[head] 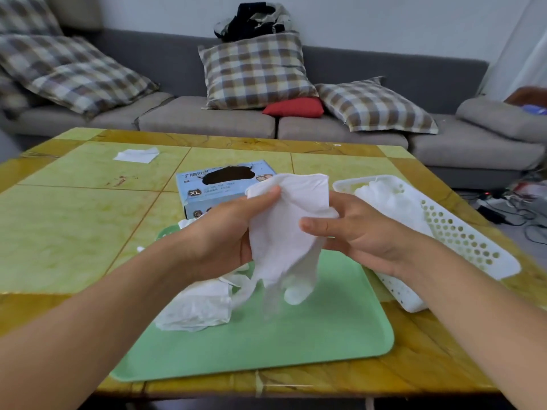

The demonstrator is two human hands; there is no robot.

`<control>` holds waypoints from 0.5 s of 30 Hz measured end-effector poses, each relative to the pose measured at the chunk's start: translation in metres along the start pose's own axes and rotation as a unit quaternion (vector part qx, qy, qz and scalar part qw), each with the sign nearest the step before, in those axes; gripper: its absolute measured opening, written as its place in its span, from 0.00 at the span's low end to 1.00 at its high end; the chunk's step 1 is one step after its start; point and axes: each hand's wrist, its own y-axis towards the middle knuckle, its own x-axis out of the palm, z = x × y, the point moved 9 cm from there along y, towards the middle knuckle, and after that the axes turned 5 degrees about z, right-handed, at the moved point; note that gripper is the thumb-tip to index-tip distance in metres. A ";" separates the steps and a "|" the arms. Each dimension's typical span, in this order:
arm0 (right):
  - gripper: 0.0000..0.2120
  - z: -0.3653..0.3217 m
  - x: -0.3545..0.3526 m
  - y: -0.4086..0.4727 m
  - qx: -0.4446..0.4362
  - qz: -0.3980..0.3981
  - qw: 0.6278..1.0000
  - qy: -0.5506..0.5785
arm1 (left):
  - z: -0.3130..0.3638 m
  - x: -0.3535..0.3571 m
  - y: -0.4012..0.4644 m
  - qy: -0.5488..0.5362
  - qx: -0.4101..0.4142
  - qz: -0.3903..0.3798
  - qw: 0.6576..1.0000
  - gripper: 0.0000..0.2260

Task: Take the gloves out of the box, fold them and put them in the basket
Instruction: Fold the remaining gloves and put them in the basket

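Both hands, left hand (228, 232) and right hand (355, 232), pinch a white glove (284, 232) hanging lengthwise, cuff up, fingertips pointing down toward the green tray (296, 344).

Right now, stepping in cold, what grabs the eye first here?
A white glove hangs in mid-air at centre, gripped by the left hand and right hand over the green tray. More gloves lie crumpled on the tray's left, and the white basket sits right, partly filled.
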 end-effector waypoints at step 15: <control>0.22 0.035 -0.013 -0.008 0.169 0.048 0.965 0.196 | -0.007 -0.017 -0.007 0.086 -0.053 0.094 0.990 0.12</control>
